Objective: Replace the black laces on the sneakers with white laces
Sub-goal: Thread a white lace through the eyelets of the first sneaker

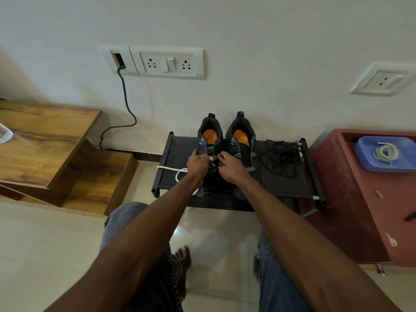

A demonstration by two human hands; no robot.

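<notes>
Person's knees in jeans (126, 224) nearest, bare feet on tile. Both arms reach to a black rack (281, 188). Left hand (199, 163) grips the left sneaker (208, 140), fingers curled round its side. Right hand (229, 167) has fingers curled at the eyelet area; cannot tell what they pinch. White lace (173, 171) trails left off the rack. Right sneaker (242, 138) just beside. Black laces (281, 157) piled right. Another white lace coil (386, 153) in blue tray (364, 158).

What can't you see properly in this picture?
- Head view: the left sneaker eyelets are covered by both hands, left and right.
- The white lace runs under the left hand; its end is hidden.
- The blue tray is cut off by the right edge.
</notes>
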